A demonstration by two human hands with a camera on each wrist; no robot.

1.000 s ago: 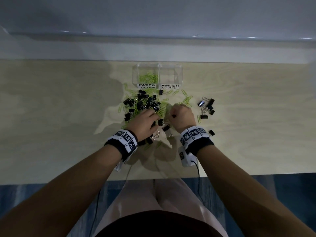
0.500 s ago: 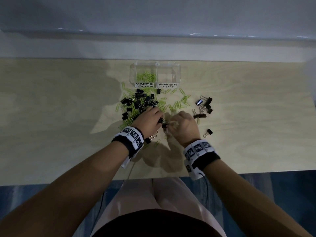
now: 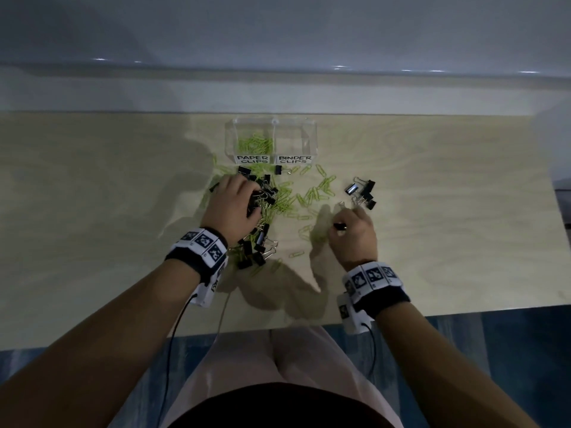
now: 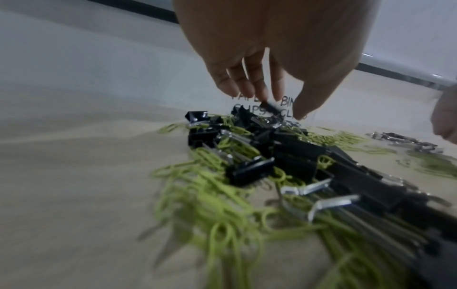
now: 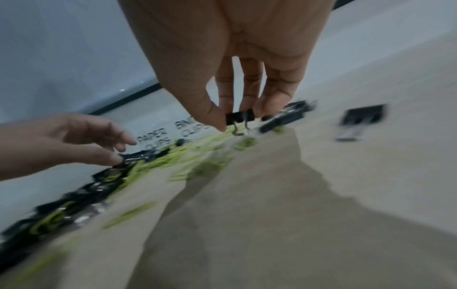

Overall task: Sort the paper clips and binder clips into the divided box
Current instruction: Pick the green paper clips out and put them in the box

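Wood counter [image 3: 432, 242]: carries the clear box [image 3: 311, 140], far side of both hands.
Right hand [image 3: 355, 234]: fingers pinch a black binder clip [image 5: 241, 116], long axis crosswise; the empty BINDER half lies ahead and left.
Left hand [image 3: 233, 205]: fingers clamped on a clip [image 4: 270, 107] over the pile [image 4: 284, 156].

Dim, bluish light; my arms throw soft shadows across the table [image 3: 92, 211] toward me. Both wrist views smear with motion blur, and the head view bows at its edges.
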